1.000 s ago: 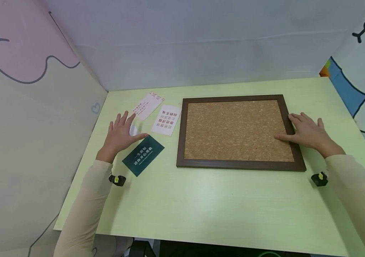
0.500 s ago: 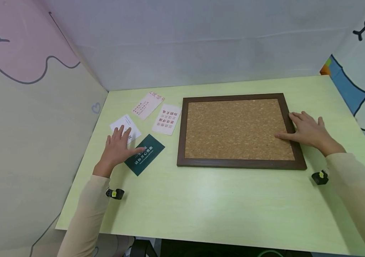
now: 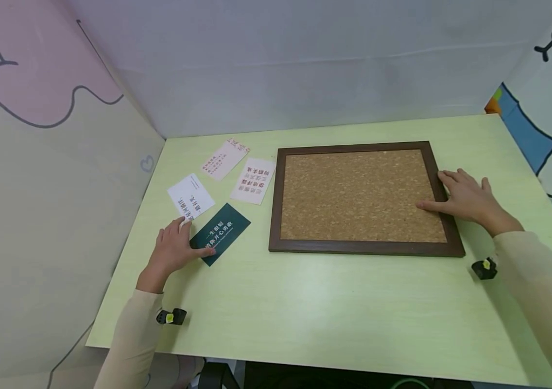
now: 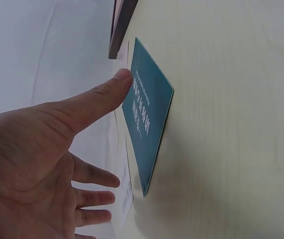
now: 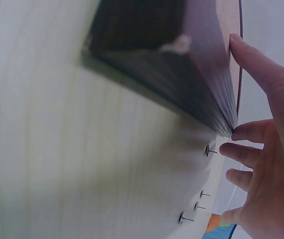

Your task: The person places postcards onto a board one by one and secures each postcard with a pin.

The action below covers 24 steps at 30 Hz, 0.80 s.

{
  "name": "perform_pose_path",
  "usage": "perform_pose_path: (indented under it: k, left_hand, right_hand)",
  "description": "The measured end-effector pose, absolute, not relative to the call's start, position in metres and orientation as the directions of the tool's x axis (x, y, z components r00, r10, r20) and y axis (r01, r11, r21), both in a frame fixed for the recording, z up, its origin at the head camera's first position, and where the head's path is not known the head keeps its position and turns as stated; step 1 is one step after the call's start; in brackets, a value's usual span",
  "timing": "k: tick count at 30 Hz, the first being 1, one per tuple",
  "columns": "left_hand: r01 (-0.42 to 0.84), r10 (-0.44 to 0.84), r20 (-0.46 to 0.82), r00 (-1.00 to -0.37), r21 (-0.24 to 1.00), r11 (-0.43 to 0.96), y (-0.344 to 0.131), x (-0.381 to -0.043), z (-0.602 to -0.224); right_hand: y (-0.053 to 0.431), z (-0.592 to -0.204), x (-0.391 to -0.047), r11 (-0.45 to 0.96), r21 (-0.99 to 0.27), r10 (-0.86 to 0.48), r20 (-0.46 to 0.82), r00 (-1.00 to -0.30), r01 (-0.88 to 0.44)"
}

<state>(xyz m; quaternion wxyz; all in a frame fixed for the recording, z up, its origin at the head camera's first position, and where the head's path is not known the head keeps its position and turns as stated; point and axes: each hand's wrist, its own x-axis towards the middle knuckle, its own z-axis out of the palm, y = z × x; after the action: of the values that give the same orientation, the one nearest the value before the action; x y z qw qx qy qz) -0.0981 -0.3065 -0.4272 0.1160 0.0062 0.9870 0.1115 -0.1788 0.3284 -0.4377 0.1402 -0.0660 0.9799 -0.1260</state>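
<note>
All fingers are spread, empty: left hand's thumb over the green card, right hand touching the corkboard.

The left hand, thumb extended, is beside a teal card.

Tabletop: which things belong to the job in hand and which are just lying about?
Likely in the job:
brown-framed corkboard, touched by the right hand
dark green card, nearest the left hand

Seemingly lying about, though possibly for later:
white card
two pale pink cards
thumbtacks
</note>
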Motion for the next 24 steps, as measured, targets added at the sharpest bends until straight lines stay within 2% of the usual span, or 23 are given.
perform_pose_path:
  k: [10,24]
  left_hand:
    - [-0.087,-0.04,-0.237,-0.971,0.188,0.978,-0.305,-0.087,-0.436]
    - [-0.11,-0.072,-0.216,-0.974,0.167,0.98,-0.302,-0.085,-0.441]
  right_hand:
    - [0.328,-0.438,-0.18,0.965,-0.246,-0.158,-0.28,-0.947,-0.089]
    - [0.329,-0.439,-0.18,0.962,-0.261,-0.153,-0.283,-0.947,-0.077]
